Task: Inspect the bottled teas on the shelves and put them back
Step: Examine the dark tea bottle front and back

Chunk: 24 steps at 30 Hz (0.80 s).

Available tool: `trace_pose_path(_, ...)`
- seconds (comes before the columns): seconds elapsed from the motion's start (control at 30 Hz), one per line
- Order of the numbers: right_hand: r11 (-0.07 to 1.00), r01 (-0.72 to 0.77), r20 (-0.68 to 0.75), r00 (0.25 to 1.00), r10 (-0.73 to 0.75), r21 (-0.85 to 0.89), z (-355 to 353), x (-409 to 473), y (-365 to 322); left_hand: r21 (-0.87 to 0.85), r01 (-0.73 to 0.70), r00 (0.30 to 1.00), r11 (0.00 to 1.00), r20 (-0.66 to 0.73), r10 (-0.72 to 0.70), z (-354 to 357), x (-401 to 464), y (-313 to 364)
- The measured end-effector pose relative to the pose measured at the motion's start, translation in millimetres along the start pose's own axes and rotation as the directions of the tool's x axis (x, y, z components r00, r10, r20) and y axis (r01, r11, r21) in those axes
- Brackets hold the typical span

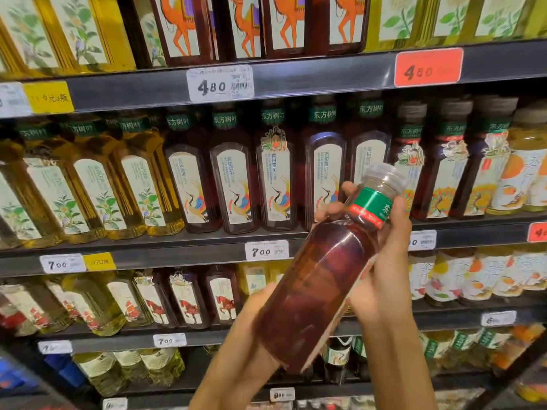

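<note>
Up close, both hands hold one bottle of dark red tea (pixel 319 279) in front of the shelves, tilted so its cap points up and to the right. The left hand (pixel 251 329) supports the lower part from below and behind, its grip closed around the base. The right hand (pixel 381 261) grasps the upper part; its fingers (pixel 331 213) curl around the neck, near the green band. The label side is turned away, so only the dark liquid shows.

Behind the bottle, the middle shelf (pixel 177 255) carries a row of similar dark bottles with crane labels (pixel 233 184), and yellow tea bottles (pixel 97 187) stand to their left. Price tags (pixel 220 83) are on the shelf edges. Higher up stand bottles with camel labels (pixel 245 25).
</note>
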State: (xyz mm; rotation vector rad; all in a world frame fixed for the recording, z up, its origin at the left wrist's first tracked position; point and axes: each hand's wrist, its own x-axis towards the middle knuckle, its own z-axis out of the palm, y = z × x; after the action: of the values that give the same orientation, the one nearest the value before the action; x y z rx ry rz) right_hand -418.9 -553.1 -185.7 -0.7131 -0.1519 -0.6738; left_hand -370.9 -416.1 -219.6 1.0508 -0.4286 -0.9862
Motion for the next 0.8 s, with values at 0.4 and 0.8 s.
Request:
trace_pose_path(0.4, 0.964, -0.025, 0.042, 0.998, 0.037, -0.265, 13, -4, -13, 0.152, -0.166, 0.965, 0.974, -0.179, 0.192, 12, -30, 2)
trace_pose_path(0.8, 0.882, -0.111, -0.090, 0.993, 0.078, -0.458, 13, -1, -8, 0.462, 0.086, 0.993, 0.883, -0.106, -0.041, 13, -25, -11)
